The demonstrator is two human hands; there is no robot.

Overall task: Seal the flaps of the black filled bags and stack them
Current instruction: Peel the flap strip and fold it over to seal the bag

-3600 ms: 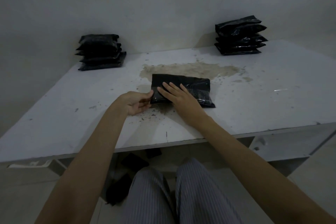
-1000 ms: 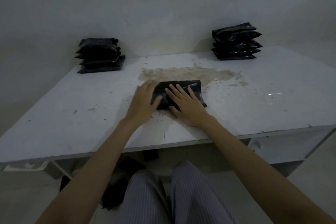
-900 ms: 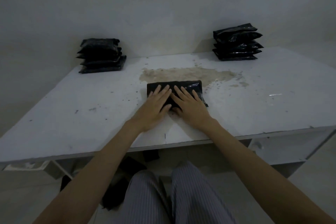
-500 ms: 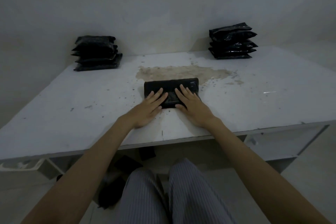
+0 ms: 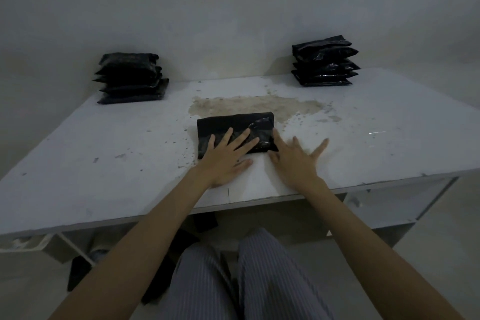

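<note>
A black filled bag lies flat in the middle of the white table. My left hand rests on its near half with straight, spread fingers. Just right of the bag, my right hand lies flat on the table with fingers spread, its forefinger beside the bag's right edge. One stack of black bags stands at the table's back left, another stack at the back right.
A brownish stain with scattered crumbs marks the tabletop behind the bag. The wall runs close behind both stacks. Dark objects lie on the floor under the table, near my striped trouser legs.
My right hand has slid off the bag to the right onto the bare table. My left hand has shifted right along the bag, and the flap that once stuck out now lies folded over.
</note>
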